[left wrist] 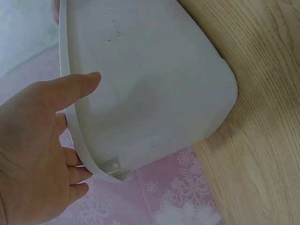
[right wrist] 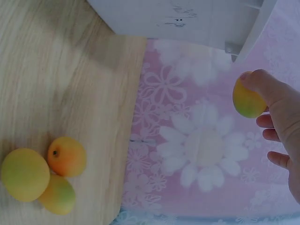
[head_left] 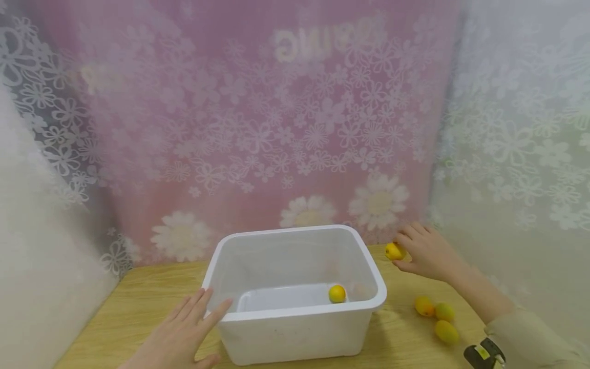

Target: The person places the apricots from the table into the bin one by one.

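Observation:
A white plastic bin (head_left: pixel 295 335) stands upright on the wooden table with one yellow-orange, mango-like fruit (head_left: pixel 337 293) inside. My left hand (head_left: pixel 177 330) rests at the bin's near left corner, its fingers extended over the rim (left wrist: pixel 70 117) and its thumb in front of the outer wall. Beyond the bin's right side, my right hand (head_left: pixel 426 253) pinches another yellow mango-like fruit (right wrist: pixel 248 99) between thumb and fingers, with the thumb lying across its top. It is outside the bin, beside the far right corner.
Three more yellow-green fruits (head_left: pixel 444 311) lie clustered on the tabletop (head_left: pixel 401 341) right of the bin, below my right forearm. A pink flowered curtain (head_left: pixel 258 128) hangs behind the table; pale sheets flank both sides. A black wrist device (head_left: pixel 484 353) sits by my right sleeve.

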Motion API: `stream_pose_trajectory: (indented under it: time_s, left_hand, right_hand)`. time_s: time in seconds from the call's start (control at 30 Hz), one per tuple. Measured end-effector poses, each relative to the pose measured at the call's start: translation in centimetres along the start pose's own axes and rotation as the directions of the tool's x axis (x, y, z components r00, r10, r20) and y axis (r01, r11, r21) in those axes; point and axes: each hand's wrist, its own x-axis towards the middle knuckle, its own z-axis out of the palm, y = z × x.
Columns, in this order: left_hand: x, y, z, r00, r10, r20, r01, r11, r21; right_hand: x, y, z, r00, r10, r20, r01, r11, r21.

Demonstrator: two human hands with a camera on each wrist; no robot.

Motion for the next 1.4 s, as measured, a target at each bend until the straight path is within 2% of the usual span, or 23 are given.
stream_pose_trajectory:
  time_s: [0.17, 0.3, 0.4, 0.57, 0.77, 1.0, 1.2, 1.4]
  left_hand:
    - [0.0, 0.3, 0.1, 1.0, 0.009, -0.008, -0.008, 1.0, 0.019]
    - [-0.1, 0.3, 0.1, 0.999, 0.022, -0.043, -0.021, 0.999, 0.043]
    - [-0.1, 0.4, 0.1, 0.999, 0.017, -0.038, -0.015, 0.999, 0.041]
    - [-0.1, 0.5, 0.1, 1.0, 0.008, -0.027, -0.007, 0.999, 0.034]
    - [-0.1, 0.5, 0.3, 0.996, 0.04, -0.078, -0.035, 0.997, 0.069]
    - [-0.2, 0.4, 0.3, 0.999, 0.009, -0.046, -0.007, 0.999, 0.04]
    - [-0.2, 0.4, 0.3, 0.999, 0.007, -0.052, -0.005, 0.999, 0.048]
    - [0.0, 0.6, 0.1, 1.0, -0.024, -0.003, 0.024, 1.0, 0.003]
  right_hand:
    - [1.2, 0.3, -0.2, 0.999, 0.046, 0.029, -0.046, 0.999, 0.001]
    - [2.0, 0.9, -0.2, 0.999, 0.037, -0.013, -0.037, 0.999, -0.019]
    - [2.7, 1.1, -0.3, 0.999, 0.017, -0.029, -0.018, 0.999, -0.03]
    - [4.2, 0.9, -0.8, 1.0, 0.02, 0.005, -0.02, 1.0, -0.022]
    - [5.9, 0.3, -1.0, 0.999, 0.01, 0.049, -0.01, 1.0, -0.001]
    - [7.5, -0.3, -0.2, 0.997, -0.024, 0.073, 0.024, 1.0, -0.004]
    - [8.4, -1.0, 0.4, 0.996, -0.032, 0.088, 0.032, 0.999, 0.003]
    - [9.2, -1.6, 0.9, 0.993, -0.028, 0.117, 0.028, 1.0, 0.008]
